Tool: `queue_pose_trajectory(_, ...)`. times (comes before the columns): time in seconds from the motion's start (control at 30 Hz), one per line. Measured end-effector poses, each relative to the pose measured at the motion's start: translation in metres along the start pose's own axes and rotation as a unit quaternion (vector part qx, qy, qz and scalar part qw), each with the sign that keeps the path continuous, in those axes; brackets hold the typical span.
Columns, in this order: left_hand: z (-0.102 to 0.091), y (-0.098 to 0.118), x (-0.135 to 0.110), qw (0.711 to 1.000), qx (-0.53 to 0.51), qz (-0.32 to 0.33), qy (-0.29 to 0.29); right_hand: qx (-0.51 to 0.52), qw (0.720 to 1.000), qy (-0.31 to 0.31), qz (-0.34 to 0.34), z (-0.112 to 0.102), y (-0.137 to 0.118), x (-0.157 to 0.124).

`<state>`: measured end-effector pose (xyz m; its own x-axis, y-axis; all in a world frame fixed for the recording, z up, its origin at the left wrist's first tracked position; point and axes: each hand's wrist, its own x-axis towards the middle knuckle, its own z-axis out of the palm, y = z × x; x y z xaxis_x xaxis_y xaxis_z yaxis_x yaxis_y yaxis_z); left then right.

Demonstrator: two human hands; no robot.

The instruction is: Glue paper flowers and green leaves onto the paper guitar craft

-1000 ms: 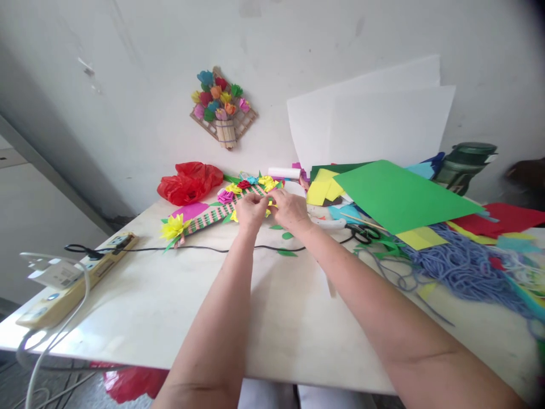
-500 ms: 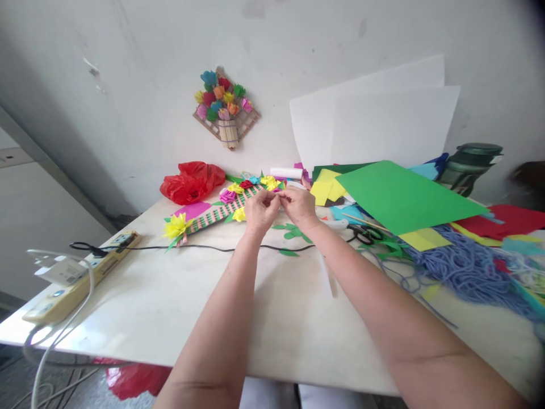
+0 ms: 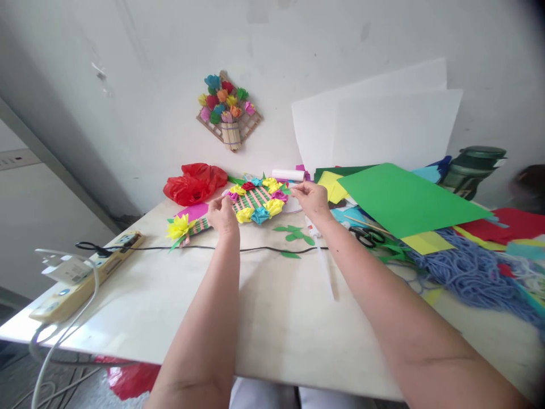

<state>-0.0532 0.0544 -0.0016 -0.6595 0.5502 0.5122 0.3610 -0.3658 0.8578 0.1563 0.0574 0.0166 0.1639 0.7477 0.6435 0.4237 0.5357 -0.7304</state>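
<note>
A woven green-and-pink fan-shaped craft [image 3: 253, 199] lies on the table, its rim lined with yellow, pink, red and blue paper flowers. My left hand [image 3: 223, 216] is closed at its left edge, beside a pink flower, and covers part of the narrow handle. At the handle's end sits a big yellow flower [image 3: 179, 227]. Over the craft's right edge, my right hand [image 3: 314, 200] pinches with thumb and forefinger at a small green paper leaf [image 3: 285, 190]. Several loose green leaves [image 3: 293, 233] lie below the right hand. A white glue gun with its glue stick [image 3: 324, 272] is partly behind my right forearm.
A black cord [image 3: 259, 248] crosses the table from the power strip [image 3: 85, 278]. Red plastic [image 3: 195, 183] lies at the back left. On the right are black-handled scissors [image 3: 367, 236], green paper [image 3: 413, 199], blue yarn [image 3: 468, 272] and a dark bottle [image 3: 474, 170].
My hands, together at the fingertips before, have parted. The left moved left to the craft's edge, the right slightly right, uncovering the craft's flowers.
</note>
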Motion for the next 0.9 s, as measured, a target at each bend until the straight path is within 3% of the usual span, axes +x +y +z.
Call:
queue_pose_trajectory(0.1,-0.005,-0.011,-0.002,0.995,0.091,-0.004,-0.031,0.023,0.999,0.002,0.026,0.003,0.002,0.000)
queue_pose_trajectory(0.23,-0.007,-0.010,-0.009,0.972,0.174,0.073,-0.139,0.057,0.997,0.000,0.056,0.004,0.003,-0.001)
queue_pose_trajectory(0.4,-0.006,-0.006,-0.008,0.898,0.239,0.215,-0.302,0.124,0.987,-0.004,0.103,0.001,0.003,0.000)
queue_pose_trajectory(0.5,-0.005,-0.007,-0.008,0.856,0.268,0.260,-0.357,0.164,0.979,-0.006,0.123,-0.001,0.003,0.001)
queue_pose_trajectory(0.73,-0.001,-0.020,-0.015,0.828,0.295,0.313,-0.359,0.181,0.974,0.001,0.139,0.000,-0.001,-0.001)
queue_pose_trajectory(0.9,0.004,-0.019,-0.023,0.814,0.306,0.356,-0.343,0.207,0.967,0.010,0.151,0.000,-0.004,-0.001)
